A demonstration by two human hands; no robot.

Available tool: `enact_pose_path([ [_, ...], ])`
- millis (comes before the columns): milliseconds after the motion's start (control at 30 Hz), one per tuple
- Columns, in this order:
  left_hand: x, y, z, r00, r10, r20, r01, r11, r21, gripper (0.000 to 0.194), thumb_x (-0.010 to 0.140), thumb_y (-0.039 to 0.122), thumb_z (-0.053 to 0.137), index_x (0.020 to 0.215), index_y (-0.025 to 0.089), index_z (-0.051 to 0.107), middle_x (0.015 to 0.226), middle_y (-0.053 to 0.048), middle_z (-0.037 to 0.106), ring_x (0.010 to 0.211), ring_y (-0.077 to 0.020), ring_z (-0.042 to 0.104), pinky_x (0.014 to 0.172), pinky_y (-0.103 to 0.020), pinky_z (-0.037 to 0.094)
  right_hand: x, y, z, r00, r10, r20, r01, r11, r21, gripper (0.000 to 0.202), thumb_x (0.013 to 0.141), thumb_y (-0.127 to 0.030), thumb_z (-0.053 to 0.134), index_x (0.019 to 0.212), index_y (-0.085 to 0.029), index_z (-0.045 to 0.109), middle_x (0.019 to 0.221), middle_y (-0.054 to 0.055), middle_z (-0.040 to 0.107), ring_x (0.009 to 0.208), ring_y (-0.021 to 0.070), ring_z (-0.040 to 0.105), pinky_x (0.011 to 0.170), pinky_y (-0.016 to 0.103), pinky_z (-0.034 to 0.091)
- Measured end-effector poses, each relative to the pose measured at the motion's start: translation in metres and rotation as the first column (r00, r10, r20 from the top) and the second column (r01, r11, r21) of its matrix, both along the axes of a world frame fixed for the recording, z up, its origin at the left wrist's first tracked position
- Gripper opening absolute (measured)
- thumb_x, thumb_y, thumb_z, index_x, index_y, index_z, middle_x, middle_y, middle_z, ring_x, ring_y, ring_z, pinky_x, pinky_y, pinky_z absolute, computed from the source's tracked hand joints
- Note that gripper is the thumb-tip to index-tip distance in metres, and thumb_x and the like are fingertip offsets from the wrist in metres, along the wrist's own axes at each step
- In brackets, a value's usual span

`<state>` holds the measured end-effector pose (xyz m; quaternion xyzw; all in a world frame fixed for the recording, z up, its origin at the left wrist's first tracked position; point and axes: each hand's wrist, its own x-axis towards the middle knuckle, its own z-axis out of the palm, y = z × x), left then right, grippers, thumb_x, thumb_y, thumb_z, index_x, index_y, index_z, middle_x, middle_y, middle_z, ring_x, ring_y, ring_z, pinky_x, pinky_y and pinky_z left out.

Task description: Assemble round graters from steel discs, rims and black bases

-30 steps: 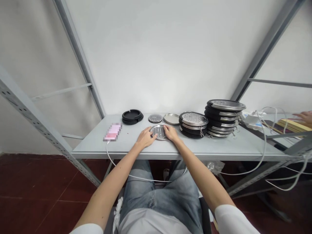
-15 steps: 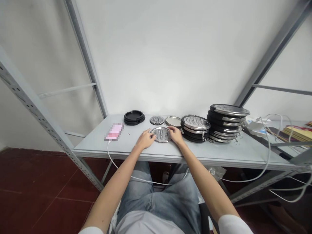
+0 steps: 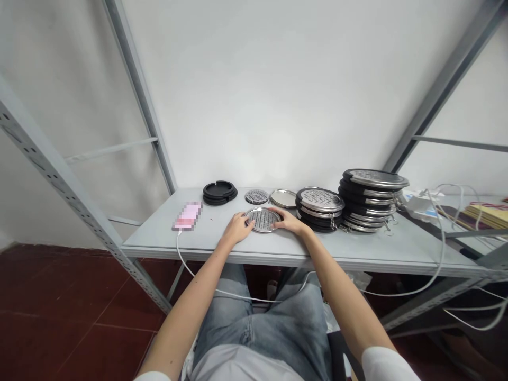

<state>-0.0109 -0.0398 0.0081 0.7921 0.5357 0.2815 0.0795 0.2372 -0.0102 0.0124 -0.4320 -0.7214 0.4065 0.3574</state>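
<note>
A shallow round metal dish with a perforated top [image 3: 262,219] lies on the table in front of me. My left hand [image 3: 237,228] grips its left rim, the thumb over the near edge and the fingers around the side. From the right, my right hand [image 3: 290,221] closes on the rim, its thumb and fingers on opposite parts of the edge. Just behind the dish are a loose round perforated plate [image 3: 256,196] and a plain shallow metal dish [image 3: 283,198].
Black round rings [image 3: 219,192] are stacked at the left rear, near a pixelated pink phone [image 3: 187,216] on a white cable. To the right stand a shorter stack [image 3: 319,207] and a taller stack [image 3: 371,198] of black-rimmed mesh-topped holders with chains. Metal shelf posts [image 3: 137,95] flank the table.
My right hand has turned inward and now reaches further over the dish's right rim, with its wrist further right. My left hand stays at the left rim.
</note>
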Motion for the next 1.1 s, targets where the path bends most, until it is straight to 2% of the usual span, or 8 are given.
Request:
enact_pose_path([
  [133,0.000,0.000,0.000,1.000,-0.005,0.007,0.005,1.000,0.003,0.040,0.093,0.041,0.050,0.111,0.013,0.073,0.131,-0.016,0.061,0.127,-0.0287,0.052,0.109,-0.038,0.041,-0.003,-0.004,0.003,0.995,-0.051,0.085,0.047,0.998,0.048,0.082,0.053,-0.029,0.089,0.129,-0.019,0.062,0.147,0.013,0.049,0.136,0.0346,0.044,0.117,0.051,0.026],
  [300,0.001,0.001,0.000,1.000,-0.002,0.012,0.002,1.000,-0.004,0.039,0.093,0.041,0.050,0.108,0.014,0.073,0.129,-0.015,0.062,0.127,-0.0284,0.052,0.108,-0.037,0.041,-0.004,0.000,0.008,0.967,-0.073,0.243,0.057,0.996,0.070,0.080,0.056,-0.034,0.088,0.130,-0.018,0.061,0.150,0.015,0.044,0.137,0.0345,0.044,0.116,0.048,0.030],
  [500,0.001,0.001,0.000,1.000,0.003,0.001,-0.003,1.000,-0.010,0.038,0.094,0.041,0.050,0.109,0.014,0.073,0.129,-0.015,0.062,0.127,-0.0277,0.052,0.109,-0.037,0.040,-0.011,0.010,0.031,0.873,-0.044,0.486,0.003,0.996,0.086,0.082,0.050,-0.032,0.090,0.127,-0.020,0.064,0.136,0.012,0.060,0.128,0.0362,0.053,0.110,0.049,0.040],
  [633,0.000,0.000,0.002,1.000,-0.010,0.001,0.010,1.000,-0.009,0.039,0.094,0.040,0.049,0.108,0.013,0.074,0.129,-0.016,0.061,0.126,-0.0293,0.052,0.108,-0.038,0.041,-0.019,0.012,0.042,0.789,-0.033,0.614,-0.022,0.997,0.081,0.088,0.049,-0.032,0.091,0.131,-0.021,0.062,0.132,0.011,0.063,0.124,0.0374,0.056,0.106,0.046,0.045],
  [700,0.000,0.001,0.002,1.000,-0.020,0.002,0.020,1.000,-0.009,0.040,0.094,0.040,0.049,0.109,0.012,0.074,0.129,-0.017,0.061,0.125,-0.0294,0.053,0.107,-0.039,0.041,-0.020,0.012,0.043,0.771,-0.030,0.636,-0.028,0.996,0.081,0.090,0.050,-0.032,0.090,0.134,-0.021,0.059,0.133,0.012,0.062,0.124,0.0372,0.056,0.106,0.045,0.045],
  [900,-0.001,0.002,0.001,1.000,-0.027,0.000,0.027,1.000,-0.006,0.037,0.095,0.038,0.049,0.108,0.014,0.074,0.125,-0.015,0.062,0.123,-0.0277,0.054,0.107,-0.037,0.041,-0.014,0.018,0.034,0.792,0.007,0.610,-0.094,0.989,0.110,0.096,0.050,-0.037,0.090,0.138,-0.018,0.055,0.141,0.014,0.055,0.130,0.0362,0.051,0.111,0.046,0.039],
  [1100,0.001,0.002,0.001,1.000,-0.023,-0.019,0.023,1.000,-0.009,0.035,0.095,0.038,0.049,0.104,0.016,0.075,0.123,-0.014,0.063,0.123,-0.0274,0.054,0.107,-0.036,0.041,-0.016,0.028,0.033,0.815,-0.043,0.578,0.032,0.999,0.030,0.095,0.036,-0.032,0.096,0.126,-0.024,0.066,0.127,0.011,0.066,0.120,0.0380,0.059,0.106,0.048,0.045],
])
